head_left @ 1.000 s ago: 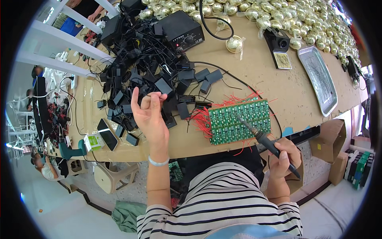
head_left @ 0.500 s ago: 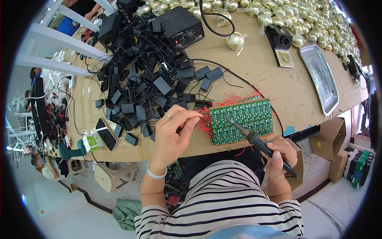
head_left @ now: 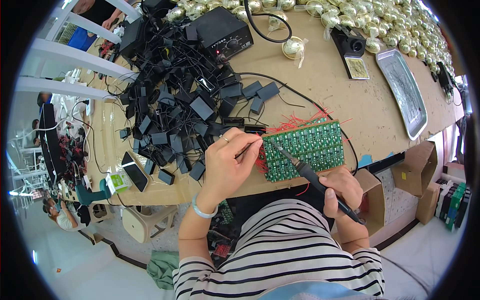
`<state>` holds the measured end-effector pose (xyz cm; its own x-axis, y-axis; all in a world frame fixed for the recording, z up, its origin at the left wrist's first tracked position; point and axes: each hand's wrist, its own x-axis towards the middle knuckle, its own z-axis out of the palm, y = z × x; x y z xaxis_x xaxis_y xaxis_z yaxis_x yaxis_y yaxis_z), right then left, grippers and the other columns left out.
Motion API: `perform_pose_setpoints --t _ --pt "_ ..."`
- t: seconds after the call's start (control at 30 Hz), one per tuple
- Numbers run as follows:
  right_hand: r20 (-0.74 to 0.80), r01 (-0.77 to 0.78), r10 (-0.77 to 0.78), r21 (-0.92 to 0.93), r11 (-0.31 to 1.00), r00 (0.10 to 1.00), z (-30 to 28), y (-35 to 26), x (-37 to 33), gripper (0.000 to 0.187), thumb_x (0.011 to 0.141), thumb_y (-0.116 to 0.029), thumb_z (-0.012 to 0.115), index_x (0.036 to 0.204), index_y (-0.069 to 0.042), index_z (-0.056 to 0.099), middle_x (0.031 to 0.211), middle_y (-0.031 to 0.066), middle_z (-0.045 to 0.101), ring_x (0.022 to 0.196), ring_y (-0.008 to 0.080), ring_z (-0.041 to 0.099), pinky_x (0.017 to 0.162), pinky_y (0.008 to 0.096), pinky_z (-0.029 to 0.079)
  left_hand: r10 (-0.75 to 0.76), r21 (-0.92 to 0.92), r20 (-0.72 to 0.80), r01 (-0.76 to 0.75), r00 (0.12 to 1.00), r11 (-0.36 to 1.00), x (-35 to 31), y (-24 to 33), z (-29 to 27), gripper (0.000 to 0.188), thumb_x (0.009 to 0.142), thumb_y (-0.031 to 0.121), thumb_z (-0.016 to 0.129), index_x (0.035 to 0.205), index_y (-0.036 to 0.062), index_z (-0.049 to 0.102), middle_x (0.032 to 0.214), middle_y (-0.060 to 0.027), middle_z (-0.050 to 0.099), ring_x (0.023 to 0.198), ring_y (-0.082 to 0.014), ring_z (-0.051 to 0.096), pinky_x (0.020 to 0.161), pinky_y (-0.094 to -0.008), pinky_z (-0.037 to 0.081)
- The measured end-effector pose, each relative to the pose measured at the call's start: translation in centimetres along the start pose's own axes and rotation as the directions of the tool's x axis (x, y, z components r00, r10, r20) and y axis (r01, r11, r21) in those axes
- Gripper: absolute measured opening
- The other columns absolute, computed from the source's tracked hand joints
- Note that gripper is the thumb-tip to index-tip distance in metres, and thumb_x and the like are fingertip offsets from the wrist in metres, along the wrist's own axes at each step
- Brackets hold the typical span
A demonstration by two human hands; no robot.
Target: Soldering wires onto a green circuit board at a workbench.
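Head view from the left of two fisheye cameras worn side by side on the person's head. The lens faces down and forward: the left hand and right hand sit near it, about mid-field, with the striped shirt below them, seen from above, and the forearms entering from the lower edge. The tabletop recedes beyond both hands. The wide angle also takes in white bars left of the left hand and a cardboard box right of the right hand; straight edges bow toward the periphery.
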<state>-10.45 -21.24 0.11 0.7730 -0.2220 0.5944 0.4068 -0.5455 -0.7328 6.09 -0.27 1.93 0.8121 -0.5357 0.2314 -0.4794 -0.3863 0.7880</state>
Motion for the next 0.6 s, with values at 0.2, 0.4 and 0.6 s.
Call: perform_pose_setpoints --t 0.2,0.4,0.6 --pt "0.099 0.069 -0.062 -0.063 0.996 0.993 -0.27 -0.35 0.15 0.023 0.077 0.003 0.065 0.099 0.002 0.071 0.079 0.0098 0.067 0.064 0.0252 0.065 0.060 0.0363 0.053 0.077 0.070 -0.048 -0.074 0.996 0.995 -0.36 -0.47 0.75 0.008 0.087 0.001 0.077 0.095 0.0023 0.077 0.077 -0.0024 0.064 0.053 -0.0079 0.047 0.049 -0.0243 0.036" --pt "0.202 0.121 -0.101 -0.090 0.989 0.974 -0.84 -0.91 -0.55 0.036 0.074 0.005 0.068 0.110 0.000 0.070 0.093 0.0087 0.068 0.073 0.0245 0.065 0.065 0.0356 0.053 0.348 0.382 -0.045 -0.306 0.937 0.872 -0.48 -0.14 0.78 0.016 0.076 0.004 0.082 0.090 0.0078 0.076 0.079 -0.0003 0.063 0.054 -0.0147 0.051 0.052 -0.0283 0.042" --pt "0.177 0.129 -0.110 -0.101 0.987 0.978 -0.53 -0.61 -0.19 0.038 0.072 0.006 0.068 0.110 0.000 0.070 0.092 0.0087 0.068 0.072 0.0246 0.065 0.064 0.0360 0.053 0.395 0.434 0.008 -0.359 0.919 0.826 -0.30 0.29 0.72 0.020 0.073 0.004 0.083 0.091 0.0087 0.075 0.079 0.0000 0.063 0.057 -0.0168 0.054 0.053 -0.0288 0.044"
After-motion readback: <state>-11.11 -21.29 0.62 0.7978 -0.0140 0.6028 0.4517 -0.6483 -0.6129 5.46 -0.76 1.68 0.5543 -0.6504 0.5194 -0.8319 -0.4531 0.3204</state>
